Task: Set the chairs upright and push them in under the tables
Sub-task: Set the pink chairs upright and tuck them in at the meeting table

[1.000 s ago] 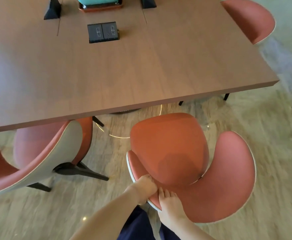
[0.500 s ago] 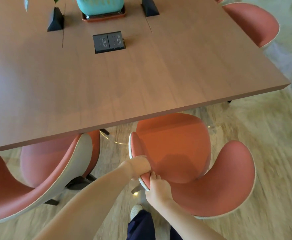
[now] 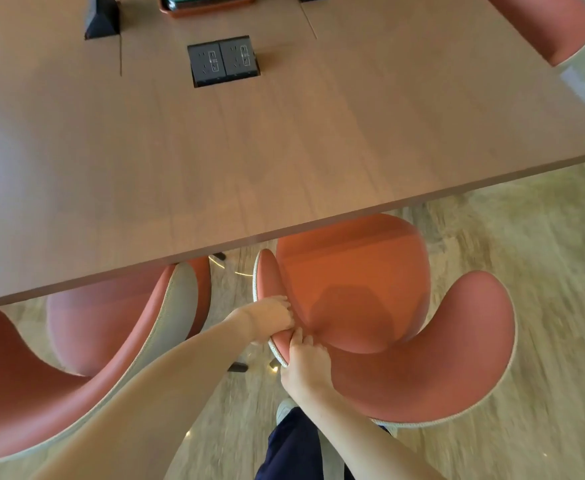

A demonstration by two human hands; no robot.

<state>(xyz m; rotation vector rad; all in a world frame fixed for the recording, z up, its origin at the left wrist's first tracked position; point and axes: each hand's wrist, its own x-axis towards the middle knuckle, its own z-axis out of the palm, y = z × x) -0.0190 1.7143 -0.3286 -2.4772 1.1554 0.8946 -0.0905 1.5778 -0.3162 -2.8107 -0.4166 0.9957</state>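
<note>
A wooden table [image 3: 284, 143] fills the upper view, its near edge over the front of an orange chair [image 3: 370, 306] standing upright on the floor [image 3: 543, 254]. A second chair [image 3: 86, 341] sits to the left, partly under the table, and a third [image 3: 554, 26] at the far right corner. A socket box [image 3: 223, 60] is set in the tabletop. The left hand [image 3: 270, 318] and right hand [image 3: 306, 367] both grip the chair's left backrest edge, fingers curled over it, touching each other.

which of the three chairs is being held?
The middle orange shell chair: both hands grip its left wing edge. Left chair and far-right chair are untouched.
</note>
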